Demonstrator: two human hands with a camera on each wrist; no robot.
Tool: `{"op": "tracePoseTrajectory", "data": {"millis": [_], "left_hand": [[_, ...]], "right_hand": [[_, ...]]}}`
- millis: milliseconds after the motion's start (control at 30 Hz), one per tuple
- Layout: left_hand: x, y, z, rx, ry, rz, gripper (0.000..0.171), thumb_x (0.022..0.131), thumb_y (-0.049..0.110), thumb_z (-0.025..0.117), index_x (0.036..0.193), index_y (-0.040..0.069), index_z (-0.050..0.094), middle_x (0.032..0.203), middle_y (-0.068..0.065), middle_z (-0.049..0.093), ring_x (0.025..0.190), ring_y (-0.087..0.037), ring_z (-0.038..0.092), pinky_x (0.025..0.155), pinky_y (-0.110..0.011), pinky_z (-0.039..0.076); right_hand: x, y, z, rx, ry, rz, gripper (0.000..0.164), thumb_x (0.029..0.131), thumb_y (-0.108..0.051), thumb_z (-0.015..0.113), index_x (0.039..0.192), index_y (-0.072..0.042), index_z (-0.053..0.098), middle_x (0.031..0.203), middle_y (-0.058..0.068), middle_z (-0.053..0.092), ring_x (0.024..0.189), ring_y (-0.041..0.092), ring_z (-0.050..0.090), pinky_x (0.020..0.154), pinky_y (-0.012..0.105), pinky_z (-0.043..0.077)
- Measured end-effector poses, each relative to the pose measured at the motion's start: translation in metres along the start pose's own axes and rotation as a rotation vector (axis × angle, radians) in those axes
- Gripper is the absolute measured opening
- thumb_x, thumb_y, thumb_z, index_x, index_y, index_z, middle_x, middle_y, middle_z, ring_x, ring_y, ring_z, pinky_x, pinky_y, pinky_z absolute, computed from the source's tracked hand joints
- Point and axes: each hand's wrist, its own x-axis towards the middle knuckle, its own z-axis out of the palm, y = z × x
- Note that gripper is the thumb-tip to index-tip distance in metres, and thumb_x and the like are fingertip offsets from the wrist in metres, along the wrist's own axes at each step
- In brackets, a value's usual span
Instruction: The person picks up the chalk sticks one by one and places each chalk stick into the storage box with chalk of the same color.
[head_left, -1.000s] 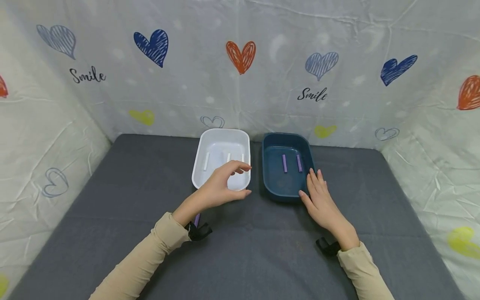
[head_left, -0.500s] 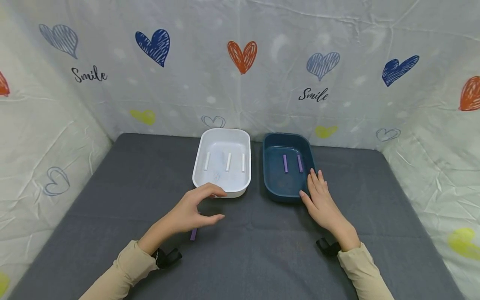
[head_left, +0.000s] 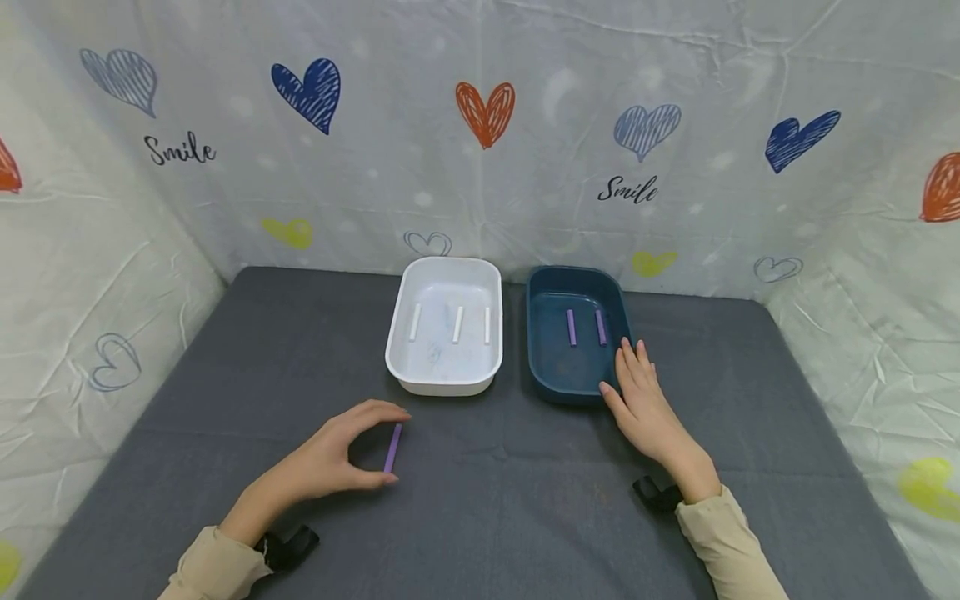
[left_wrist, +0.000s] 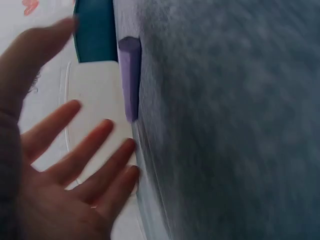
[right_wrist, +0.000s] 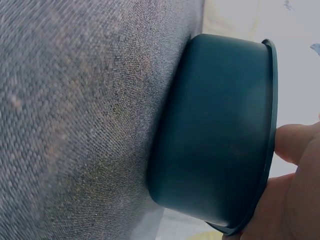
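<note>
A purple chalk stick [head_left: 393,448] lies on the grey cloth in front of the white tray [head_left: 451,388]. My left hand [head_left: 330,454] is beside it, thumb and fingers spread apart at its two ends. In the left wrist view a gap shows between the fingers and this chalk [left_wrist: 130,77]. With its fingers straight, my right hand [head_left: 651,417] rests on the near right rim of the dark blue tray [head_left: 573,388]. The right wrist view shows the thumb at that tray's rim [right_wrist: 274,100].
Three white chalk sticks [head_left: 457,325] lie in the white tray. Two purple chalk sticks [head_left: 572,328] lie in the blue tray to its right. A pale curtain [head_left: 555,183] with printed hearts stands right behind the table [head_left: 495,517].
My left hand has moved from over the white tray leftward and toward me, down to the purple chalk stick on the cloth. My right hand has stayed at the blue tray.
</note>
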Motion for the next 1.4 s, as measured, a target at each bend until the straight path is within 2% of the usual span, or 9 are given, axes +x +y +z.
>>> {"op": "tracePoseTrajectory", "data": {"millis": [100,200,300,400,600,767,1033,1400], "left_hand": [[-0.0076,-0.0025,-0.0032,0.033,-0.067,-0.075,0.086,0.072,0.04,0.089,0.144,0.012,0.051,0.144,0.002,0.05,0.132,-0.019,0.046,0.108,-0.023,0.036],[-0.0109,-0.0023,-0.0057,0.043,-0.12,-0.141,0.098,0.07,0.044,0.09,0.15,0.012,0.044,0.151,-0.004,0.044,0.139,-0.027,0.04,0.111,-0.037,0.036],[-0.0118,-0.0016,-0.0067,0.052,-0.153,-0.178,0.099,0.071,0.042,0.089,0.152,0.011,0.042,0.154,-0.014,0.039,0.14,-0.035,0.037,0.109,-0.051,0.037],[-0.0119,-0.0014,-0.0068,0.065,-0.165,-0.188,0.093,0.073,0.042,0.088,0.15,0.01,0.045,0.154,-0.02,0.038,0.138,-0.039,0.039,0.105,-0.057,0.039],[-0.011,-0.0009,-0.0064,0.075,-0.166,-0.156,0.081,0.078,0.041,0.084,0.144,0.008,0.052,0.15,-0.022,0.043,0.134,-0.039,0.045,0.102,-0.055,0.044],[-0.0097,-0.0006,-0.006,0.097,-0.157,-0.144,0.077,0.078,0.039,0.085,0.141,0.007,0.056,0.146,-0.018,0.05,0.133,-0.036,0.048,0.101,-0.053,0.045],[-0.0079,0.001,-0.0067,0.134,-0.139,-0.159,0.075,0.076,0.037,0.087,0.137,0.005,0.06,0.137,-0.015,0.059,0.122,-0.032,0.058,0.095,-0.05,0.051],[-0.0039,0.0072,-0.0064,0.139,-0.125,-0.202,0.08,0.075,0.036,0.088,0.14,0.002,0.056,0.133,-0.014,0.062,0.117,-0.028,0.062,0.093,-0.047,0.053]], "right_hand": [[-0.0002,0.0009,0.0008,-0.007,0.0,-0.001,0.071,0.108,-0.04,0.036,0.153,0.011,0.015,0.164,0.021,0.001,0.15,0.036,-0.009,0.117,0.063,0.008],[-0.0003,0.0014,0.0011,-0.006,0.0,0.002,0.071,0.108,-0.04,0.035,0.153,0.011,0.015,0.164,0.02,0.001,0.15,0.036,-0.009,0.117,0.063,0.008],[-0.0004,0.0009,0.001,-0.004,0.002,0.002,0.071,0.108,-0.04,0.036,0.153,0.011,0.015,0.164,0.02,0.001,0.15,0.035,-0.009,0.117,0.063,0.008],[-0.0006,0.0002,0.0008,0.001,0.002,0.004,0.071,0.108,-0.04,0.036,0.153,0.011,0.015,0.164,0.02,0.001,0.15,0.035,-0.01,0.117,0.063,0.007],[-0.0005,0.0,0.0013,0.007,0.0,0.008,0.071,0.108,-0.04,0.036,0.154,0.01,0.015,0.165,0.019,0.0,0.15,0.033,-0.011,0.118,0.061,0.005],[-0.0002,-0.0005,0.0009,0.007,-0.002,0.008,0.072,0.108,-0.041,0.036,0.154,0.01,0.015,0.165,0.019,0.0,0.15,0.032,-0.012,0.118,0.061,0.005],[-0.001,-0.0005,0.0008,-0.003,-0.001,0.01,0.072,0.108,-0.041,0.035,0.154,0.01,0.013,0.165,0.018,-0.001,0.15,0.035,-0.01,0.118,0.061,0.005],[-0.0009,0.0001,0.0004,-0.001,-0.006,0.009,0.072,0.108,-0.042,0.035,0.154,0.009,0.013,0.165,0.018,-0.001,0.15,0.033,-0.011,0.118,0.062,0.006]]}}
